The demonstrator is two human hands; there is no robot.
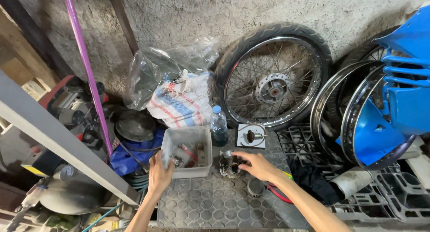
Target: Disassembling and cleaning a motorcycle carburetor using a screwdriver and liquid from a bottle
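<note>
Seemingly early on: left hand (160,173) grips the rim of the grey plastic parts tub (187,150); right hand (259,165) closes its fingers on the small dark metal engine part (229,164), small parts unsorted in the tub

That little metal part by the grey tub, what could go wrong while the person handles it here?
The right hand grips a small metal engine part on the studded rubber mat; if loose pieces fall, they might roll off into the clutter. The left hand holds the plastic tub at its rim, so it could tip. The water bottle stands close behind and might get knocked.
</note>
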